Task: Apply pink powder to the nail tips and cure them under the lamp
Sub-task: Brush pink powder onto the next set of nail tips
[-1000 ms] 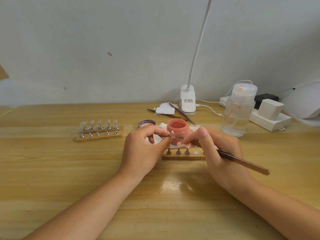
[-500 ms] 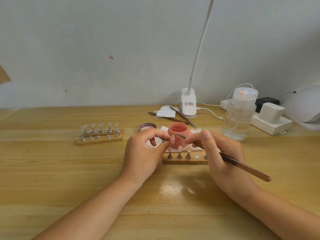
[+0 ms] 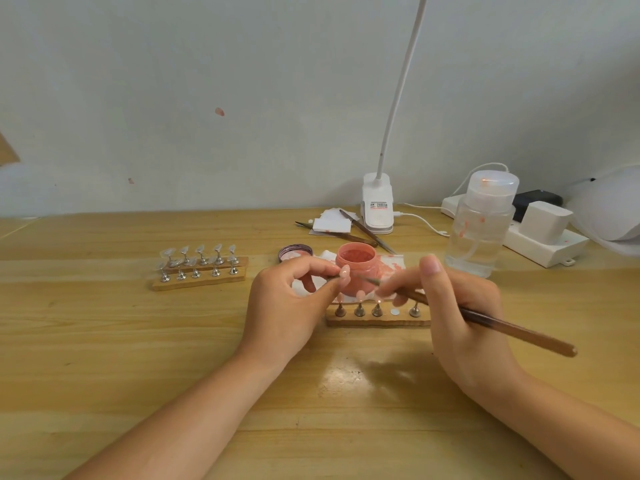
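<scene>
An open jar of pink powder (image 3: pixel 356 265) stands on a stained white tissue (image 3: pixel 389 263) at the table's middle. My left hand (image 3: pixel 287 306) pinches a nail tip (image 3: pixel 344 273) on its small metal stand, just in front of the jar. My right hand (image 3: pixel 460 313) grips a brown brush (image 3: pixel 502 327); its bristle end points left, close to the held tip. Below the jar lies a wooden holder (image 3: pixel 377 320) with several metal stands and pink tips. The white curing lamp (image 3: pixel 609 209) sits at the far right edge, partly cut off.
A second wooden holder (image 3: pixel 201 275) with several clear tips lies to the left. The jar's lid (image 3: pixel 295 252) rests beside the jar. A clear pump bottle (image 3: pixel 481 226), a white power strip (image 3: pixel 543 244), a clip lamp base (image 3: pixel 377 209), and spare brushes on white pads (image 3: pixel 332 225) stand behind.
The brush tip has come down from the jar's rim toward the nail tip in my left hand. My left hand has stayed in place.
</scene>
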A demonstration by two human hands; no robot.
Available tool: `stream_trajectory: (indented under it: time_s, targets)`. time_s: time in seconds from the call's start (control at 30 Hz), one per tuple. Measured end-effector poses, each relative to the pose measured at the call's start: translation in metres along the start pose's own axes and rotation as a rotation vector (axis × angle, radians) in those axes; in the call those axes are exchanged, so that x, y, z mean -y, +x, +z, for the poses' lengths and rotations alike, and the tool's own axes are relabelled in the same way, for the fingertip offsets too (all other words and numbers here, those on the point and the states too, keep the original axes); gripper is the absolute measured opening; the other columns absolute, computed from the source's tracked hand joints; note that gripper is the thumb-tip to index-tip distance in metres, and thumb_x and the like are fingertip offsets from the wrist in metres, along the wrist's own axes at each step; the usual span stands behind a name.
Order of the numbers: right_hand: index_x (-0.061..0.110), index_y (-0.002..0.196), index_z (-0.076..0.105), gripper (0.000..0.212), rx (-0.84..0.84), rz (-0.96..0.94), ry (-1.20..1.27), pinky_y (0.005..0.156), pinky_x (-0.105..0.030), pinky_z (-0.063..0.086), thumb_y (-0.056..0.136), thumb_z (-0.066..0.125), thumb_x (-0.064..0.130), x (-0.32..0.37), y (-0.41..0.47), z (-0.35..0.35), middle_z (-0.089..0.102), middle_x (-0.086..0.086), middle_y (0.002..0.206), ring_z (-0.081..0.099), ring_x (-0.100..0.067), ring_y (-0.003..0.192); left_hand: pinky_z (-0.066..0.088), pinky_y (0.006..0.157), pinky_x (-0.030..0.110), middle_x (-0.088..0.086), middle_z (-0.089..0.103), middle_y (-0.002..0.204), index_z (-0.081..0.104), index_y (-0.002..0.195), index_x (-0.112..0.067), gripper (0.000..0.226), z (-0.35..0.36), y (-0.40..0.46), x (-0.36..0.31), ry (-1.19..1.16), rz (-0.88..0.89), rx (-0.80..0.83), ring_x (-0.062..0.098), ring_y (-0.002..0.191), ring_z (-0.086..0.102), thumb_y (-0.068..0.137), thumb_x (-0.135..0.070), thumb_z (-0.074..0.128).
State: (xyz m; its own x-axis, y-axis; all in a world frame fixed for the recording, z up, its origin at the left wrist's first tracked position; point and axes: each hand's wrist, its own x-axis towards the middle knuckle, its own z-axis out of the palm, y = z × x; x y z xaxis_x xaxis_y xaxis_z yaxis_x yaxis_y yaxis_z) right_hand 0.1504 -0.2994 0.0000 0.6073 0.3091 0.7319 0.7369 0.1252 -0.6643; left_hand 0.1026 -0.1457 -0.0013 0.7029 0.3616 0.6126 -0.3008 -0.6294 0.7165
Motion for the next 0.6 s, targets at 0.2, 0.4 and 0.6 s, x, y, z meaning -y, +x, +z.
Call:
stream_trajectory:
  time_s: [0.2, 0.4, 0.6]
  targets:
    - [0.017, 0.075, 0.067, 0.039, -0.013, -0.041, -0.026, 0.069, -0.013, 0.046, 0.093, 0.033, 0.024, -0.0032, 0.0012, -0.0003, 0.067, 0.013, 0.074, 0.063, -0.002, 0.075, 0.039, 0.072, 0.002, -0.018, 0.066, 0.077, 0.070, 0.077, -0.026, 0.023, -0.0001, 0.0006, 0.0026, -0.070, 0.038, 0.016, -0.010, 0.079, 0.058, 0.072, -0.004, 0.073]
    - [0.019, 0.077, 0.068, 0.037, 0.008, -0.015, -0.056, 0.070, -0.014, 0.046, 0.092, 0.035, 0.028, -0.0041, 0.0020, 0.0014, 0.067, 0.017, 0.074, 0.063, -0.001, 0.077, 0.039, 0.074, 0.003, -0.014, 0.067, 0.081, 0.071, 0.086, -0.020, 0.020, 0.0025, 0.0007, 0.0087, -0.073, 0.076, 0.029, -0.009, 0.082, 0.059, 0.074, -0.005, 0.070]
    - [0.010, 0.066, 0.069, 0.050, 0.071, 0.079, -0.004, 0.065, -0.014, 0.045, 0.090, 0.035, 0.037, -0.0039, -0.0002, -0.0004, 0.068, 0.002, 0.065, 0.062, -0.004, 0.066, 0.038, 0.074, 0.002, -0.024, 0.063, 0.078, 0.068, 0.091, -0.020, 0.024, 0.0040, 0.0001, 0.0089, -0.042, 0.138, 0.012, -0.013, 0.081, 0.057, 0.072, -0.006, 0.071]
